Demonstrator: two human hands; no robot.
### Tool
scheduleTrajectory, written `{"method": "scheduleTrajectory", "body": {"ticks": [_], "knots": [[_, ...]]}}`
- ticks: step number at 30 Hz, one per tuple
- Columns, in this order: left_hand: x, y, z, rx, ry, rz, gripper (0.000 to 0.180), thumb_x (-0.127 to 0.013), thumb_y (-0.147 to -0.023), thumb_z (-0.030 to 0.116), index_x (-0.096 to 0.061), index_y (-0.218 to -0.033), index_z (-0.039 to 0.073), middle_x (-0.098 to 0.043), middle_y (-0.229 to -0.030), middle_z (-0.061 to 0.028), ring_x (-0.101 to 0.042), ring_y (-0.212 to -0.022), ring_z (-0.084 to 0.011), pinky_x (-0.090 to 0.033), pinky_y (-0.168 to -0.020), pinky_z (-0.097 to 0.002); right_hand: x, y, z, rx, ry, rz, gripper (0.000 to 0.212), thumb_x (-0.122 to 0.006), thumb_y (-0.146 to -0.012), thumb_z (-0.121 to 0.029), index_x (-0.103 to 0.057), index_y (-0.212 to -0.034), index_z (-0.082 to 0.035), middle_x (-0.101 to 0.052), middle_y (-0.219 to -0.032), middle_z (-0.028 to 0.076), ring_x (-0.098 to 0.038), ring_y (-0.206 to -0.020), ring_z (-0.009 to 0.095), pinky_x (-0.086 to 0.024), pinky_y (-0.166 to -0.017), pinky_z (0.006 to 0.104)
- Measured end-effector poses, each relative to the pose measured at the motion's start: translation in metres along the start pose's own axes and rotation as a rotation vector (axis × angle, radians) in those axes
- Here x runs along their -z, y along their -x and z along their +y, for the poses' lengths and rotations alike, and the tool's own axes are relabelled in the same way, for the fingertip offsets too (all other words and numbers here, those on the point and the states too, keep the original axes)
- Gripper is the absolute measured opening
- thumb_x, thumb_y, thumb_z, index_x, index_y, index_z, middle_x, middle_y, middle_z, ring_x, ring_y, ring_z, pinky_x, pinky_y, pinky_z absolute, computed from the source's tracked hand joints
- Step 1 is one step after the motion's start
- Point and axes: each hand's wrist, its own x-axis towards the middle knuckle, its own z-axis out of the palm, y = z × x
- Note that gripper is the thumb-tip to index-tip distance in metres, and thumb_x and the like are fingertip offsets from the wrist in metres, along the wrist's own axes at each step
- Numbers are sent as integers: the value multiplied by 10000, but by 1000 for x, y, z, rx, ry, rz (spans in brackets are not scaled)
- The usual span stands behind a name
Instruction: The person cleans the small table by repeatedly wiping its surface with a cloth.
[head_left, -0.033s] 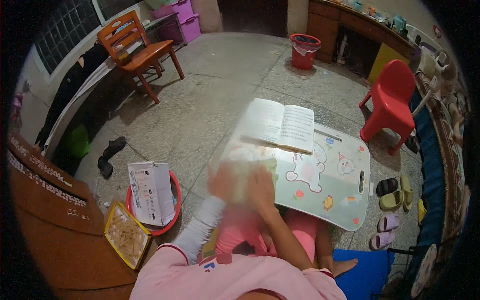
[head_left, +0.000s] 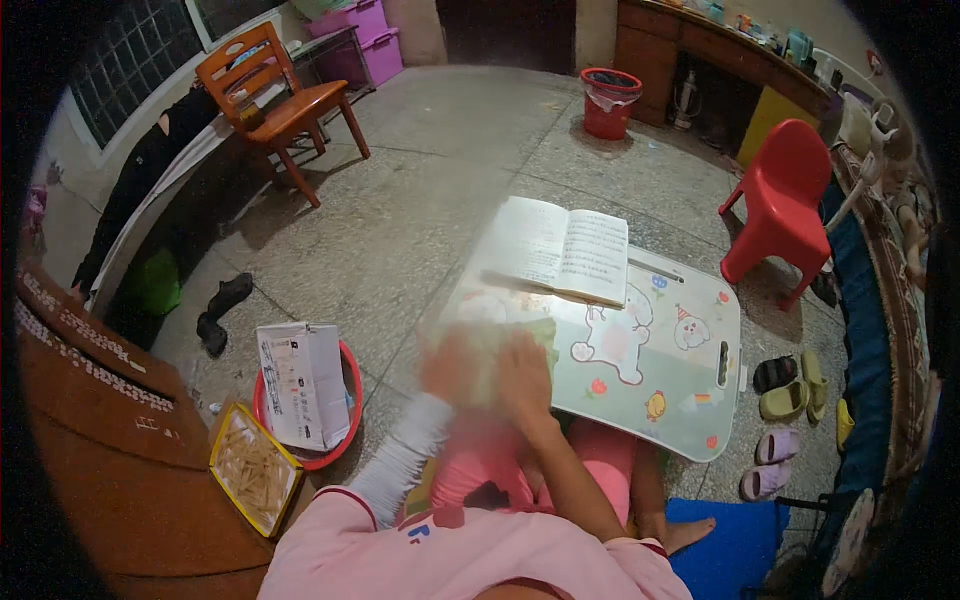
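My left hand (head_left: 455, 364) and my right hand (head_left: 524, 372) are close together over the near left part of a folding lap table (head_left: 670, 380) with cartoon animals printed on it. A hazy blur covers my left hand, so its fingers cannot be made out. My right hand is back up, its fingers bent over a pale green, crinkly-edged sheet (head_left: 544, 336); cloth or paper, I cannot tell which. Part of that sheet lies between the hands, blurred. Beyond them an open book (head_left: 590, 250) with writing on its pages rests on the table's far edge.
On the left, a white carton (head_left: 300, 390) stands in a red basin (head_left: 350, 430), beside a yellow-edged box (head_left: 250, 465) of thin tan pieces. A wooden chair (head_left: 290, 115), a red bin (head_left: 608, 110) and a red plastic chair (head_left: 785, 205) stand farther off. Slippers (head_left: 782, 402) lie at right.
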Motion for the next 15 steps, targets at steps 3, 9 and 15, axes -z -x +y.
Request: {"method": "scheduleTrajectory", "body": {"ticks": [3, 9, 15], "knots": [[-4, 6, 25, -129, 40, -48, 579, -482, -829, 337, -327, -1308, 51, -298, -1358, -191, -271, -1267, -323, -172, -1011, -559, 2, 13, 16, -120, -23, -170, 387, -468, -826, -213, -469, -1157, -13, -389, -1293, 190, -332, -1224, 349, -244, -1011, 467], [-52, -1, 71, -331, -12, 156, 574, -480, -821, 327, -375, -1253, -35, -397, -1263, -232, -371, -1177, -358, -258, -1001, -464, 76, 40, 32, -259, 1, -241, 376, -512, -799, -145, -473, -1158, -42, -383, -1296, 178, -335, -1220, 343, -236, -1016, 468], [-56, -11, 137, -502, 89, 73, 586, -392, -869, 371, -305, -1321, 9, -288, -1373, -164, -242, -1281, -296, -153, -1036, -507, 80, 88, 101, -320, 199, 15, 382, -488, -810, -111, -456, -1185, -50, -365, -1313, 169, -306, -1241, 330, -206, -1027, 472]]}}
